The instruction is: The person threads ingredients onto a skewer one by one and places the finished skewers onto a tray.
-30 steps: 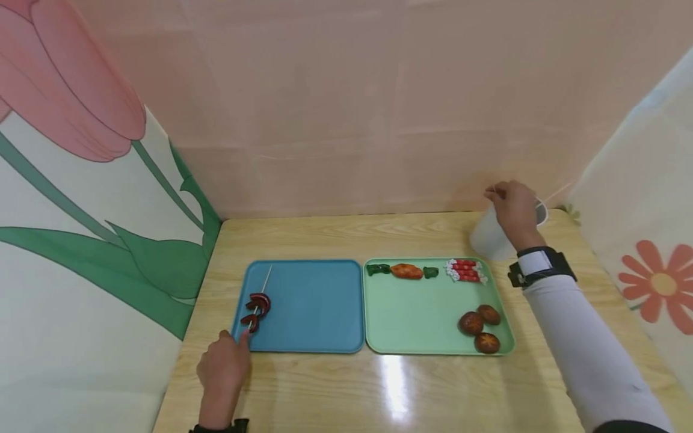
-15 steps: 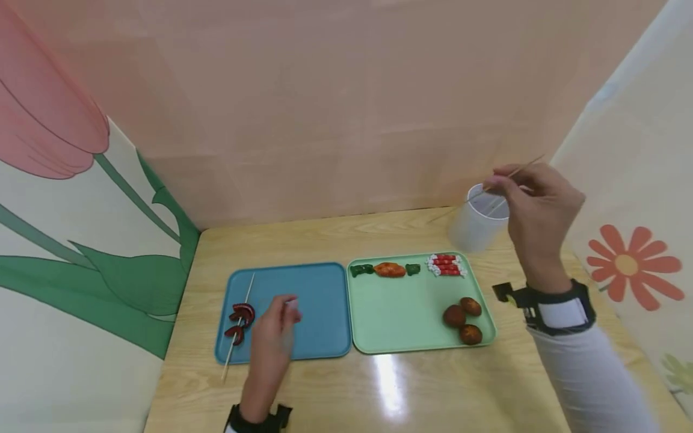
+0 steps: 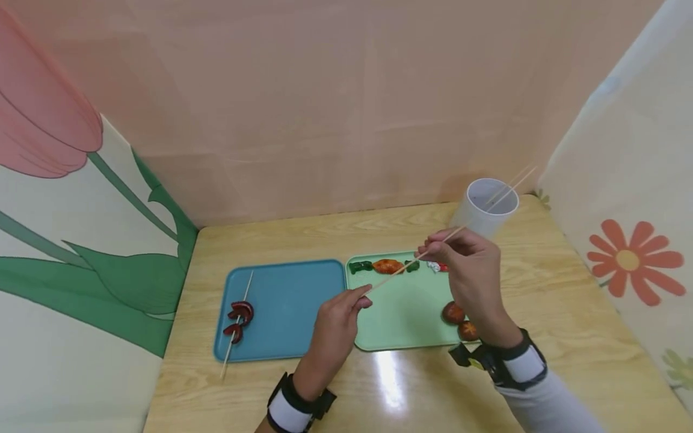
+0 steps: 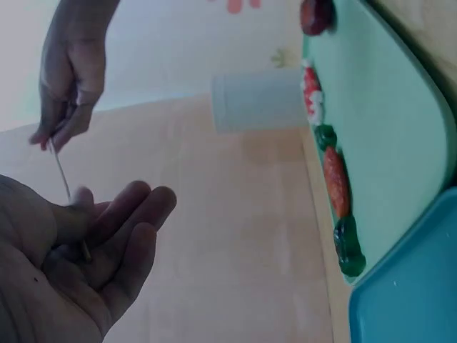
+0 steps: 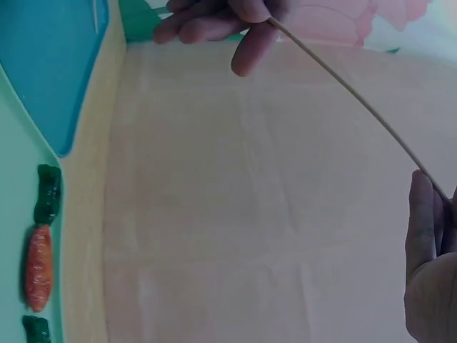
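Note:
A thin wooden skewer (image 3: 394, 274) slants over the green tray (image 3: 400, 328), held by both hands. At its lower left end, my left hand (image 3: 337, 320) pinches it between thumb and fingers; in the left wrist view the tip rests across the fingers (image 4: 143, 250). Farther up, my right hand (image 3: 472, 273) pinches it with the fingertips. No food is on this skewer. Another skewer lies in the blue tray (image 3: 295, 313) with dark red, curved sausage-like pieces (image 3: 242, 312) on it, its lower end sticking out past the rim.
Along the green tray's back are an orange-red piece (image 3: 387, 266), dark green pieces (image 3: 360, 267) and red-and-white pieces (image 4: 312, 93). Brown mushroom caps (image 3: 453, 313) lie at its right, partly behind my right hand. A white cup (image 3: 482, 213) with skewers stands behind, near the walls.
My right hand has drawn a skewer from the cup and brought it forward and left. My left hand has left the blue tray, moved right and taken the skewer's other end.

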Action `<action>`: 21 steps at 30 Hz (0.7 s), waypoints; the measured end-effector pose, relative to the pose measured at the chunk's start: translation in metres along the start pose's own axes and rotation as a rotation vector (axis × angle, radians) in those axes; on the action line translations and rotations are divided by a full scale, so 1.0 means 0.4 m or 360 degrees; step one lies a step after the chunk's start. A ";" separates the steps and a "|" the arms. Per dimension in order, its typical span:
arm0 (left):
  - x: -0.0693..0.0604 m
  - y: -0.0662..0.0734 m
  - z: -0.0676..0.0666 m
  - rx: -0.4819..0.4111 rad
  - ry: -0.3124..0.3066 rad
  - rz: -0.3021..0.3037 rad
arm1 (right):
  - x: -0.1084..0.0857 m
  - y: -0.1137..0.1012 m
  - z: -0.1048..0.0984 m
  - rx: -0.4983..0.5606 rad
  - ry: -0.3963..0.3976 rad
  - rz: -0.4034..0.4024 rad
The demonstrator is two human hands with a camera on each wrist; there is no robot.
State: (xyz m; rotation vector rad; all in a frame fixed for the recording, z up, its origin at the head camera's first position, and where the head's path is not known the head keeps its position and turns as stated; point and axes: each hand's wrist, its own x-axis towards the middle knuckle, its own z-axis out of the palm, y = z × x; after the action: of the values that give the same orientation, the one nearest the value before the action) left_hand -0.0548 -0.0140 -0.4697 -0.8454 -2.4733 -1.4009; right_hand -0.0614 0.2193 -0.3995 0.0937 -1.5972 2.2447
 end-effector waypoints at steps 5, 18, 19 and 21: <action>-0.011 -0.018 0.008 0.0200 0.0007 0.0073 | -0.017 0.028 -0.025 -0.0060 0.0008 0.0089; -0.047 -0.087 -0.029 0.0462 0.0219 -0.0079 | -0.104 0.192 -0.259 -0.2407 -0.0865 0.0422; -0.047 -0.089 -0.032 0.0455 0.0221 -0.0087 | -0.113 0.203 -0.274 -0.2424 -0.0882 0.0427; -0.046 -0.092 -0.037 0.0438 0.0226 -0.0100 | -0.127 0.223 -0.300 -0.2451 -0.0913 0.0409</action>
State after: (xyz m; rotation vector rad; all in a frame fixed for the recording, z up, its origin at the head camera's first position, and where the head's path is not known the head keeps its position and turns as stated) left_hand -0.0617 -0.0480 -0.4964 -0.5941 -2.5220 -1.0621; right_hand -0.0252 0.2915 -0.5353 0.1001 -3.2648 0.5406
